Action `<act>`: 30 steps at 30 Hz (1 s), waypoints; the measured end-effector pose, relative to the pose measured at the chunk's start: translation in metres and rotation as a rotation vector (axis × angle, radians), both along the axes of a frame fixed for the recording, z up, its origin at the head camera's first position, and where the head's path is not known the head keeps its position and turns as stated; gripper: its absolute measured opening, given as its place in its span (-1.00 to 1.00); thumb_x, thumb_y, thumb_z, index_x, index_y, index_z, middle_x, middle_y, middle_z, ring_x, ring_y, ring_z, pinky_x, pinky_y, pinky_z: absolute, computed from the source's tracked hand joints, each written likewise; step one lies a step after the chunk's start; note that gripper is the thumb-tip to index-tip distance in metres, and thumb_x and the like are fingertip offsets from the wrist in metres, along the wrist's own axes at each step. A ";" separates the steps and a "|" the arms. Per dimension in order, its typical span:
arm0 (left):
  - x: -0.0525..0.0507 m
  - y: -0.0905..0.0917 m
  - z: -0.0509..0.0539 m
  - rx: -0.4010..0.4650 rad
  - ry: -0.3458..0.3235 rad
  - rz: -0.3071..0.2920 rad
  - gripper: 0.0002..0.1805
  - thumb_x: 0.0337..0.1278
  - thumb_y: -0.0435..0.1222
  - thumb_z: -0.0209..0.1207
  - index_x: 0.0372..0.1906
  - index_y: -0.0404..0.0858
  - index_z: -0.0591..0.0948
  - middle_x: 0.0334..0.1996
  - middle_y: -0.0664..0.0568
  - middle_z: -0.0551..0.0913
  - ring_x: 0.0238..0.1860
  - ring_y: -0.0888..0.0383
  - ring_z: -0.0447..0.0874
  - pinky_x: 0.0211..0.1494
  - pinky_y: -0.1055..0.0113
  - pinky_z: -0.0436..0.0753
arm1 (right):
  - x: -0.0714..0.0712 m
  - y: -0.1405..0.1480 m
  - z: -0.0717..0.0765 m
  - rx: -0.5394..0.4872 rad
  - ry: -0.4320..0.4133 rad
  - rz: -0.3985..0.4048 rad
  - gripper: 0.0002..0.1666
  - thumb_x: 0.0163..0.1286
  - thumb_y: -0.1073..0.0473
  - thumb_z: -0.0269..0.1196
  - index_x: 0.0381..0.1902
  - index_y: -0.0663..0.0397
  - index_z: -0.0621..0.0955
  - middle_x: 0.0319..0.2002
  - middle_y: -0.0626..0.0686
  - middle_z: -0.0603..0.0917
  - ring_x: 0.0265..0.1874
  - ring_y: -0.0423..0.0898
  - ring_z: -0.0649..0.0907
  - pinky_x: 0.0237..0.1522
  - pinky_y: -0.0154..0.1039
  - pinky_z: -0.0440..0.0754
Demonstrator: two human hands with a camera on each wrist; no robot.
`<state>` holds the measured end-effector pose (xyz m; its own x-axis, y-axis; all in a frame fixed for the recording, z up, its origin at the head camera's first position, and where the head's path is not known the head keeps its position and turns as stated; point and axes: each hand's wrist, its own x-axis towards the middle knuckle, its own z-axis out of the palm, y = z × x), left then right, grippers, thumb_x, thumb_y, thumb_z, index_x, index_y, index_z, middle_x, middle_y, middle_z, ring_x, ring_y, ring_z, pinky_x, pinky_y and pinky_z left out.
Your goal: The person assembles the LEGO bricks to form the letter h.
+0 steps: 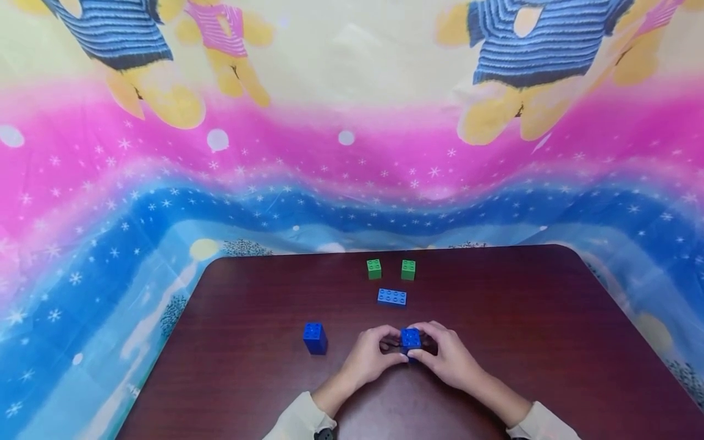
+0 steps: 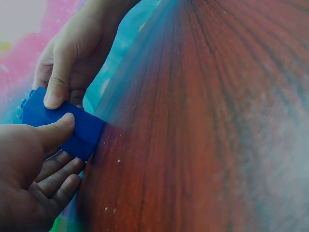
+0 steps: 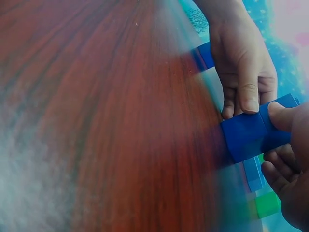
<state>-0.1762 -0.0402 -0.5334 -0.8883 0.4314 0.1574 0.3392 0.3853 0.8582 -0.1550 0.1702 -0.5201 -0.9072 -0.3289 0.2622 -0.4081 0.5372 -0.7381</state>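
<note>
A printed fabric backdrop, with bears in striped tops along the upper edge of the frame and bands of pink and blue beneath, is hung behind a dark reddish-brown worktop. At the lower centre of the frame, slightly right of the middle, a dark blue brick tower is held upright, studs facing up, between the left hand and the right hand. The tower is gripped by both: it is pinched between curled fingers and thumb on either side, and in the wrist views the right thumb is seen placed nearer the studded end than the left. A seam across the tower is shown there; whether its base is rested on the worktop cannot be told. A second dark blue tower is stood left of the hands, well apart from them. Above the held tower, a lighter blue eight-stud brick is laid flat, and two green four-stud bricks are set side by side, apart, near the worktop's far edge.
</note>
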 end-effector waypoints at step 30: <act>0.015 -0.024 0.016 -0.060 0.091 -0.059 -0.66 0.32 -0.22 0.33 0.11 -0.27 0.64 -0.03 -0.03 0.72 -0.02 0.14 0.67 -0.04 0.33 0.67 | 0.002 0.001 -0.003 -0.035 -0.016 -0.015 -0.56 0.28 0.13 0.48 0.10 0.06 0.65 -0.13 -0.01 0.67 -0.19 -0.17 0.71 -0.14 -0.23 0.74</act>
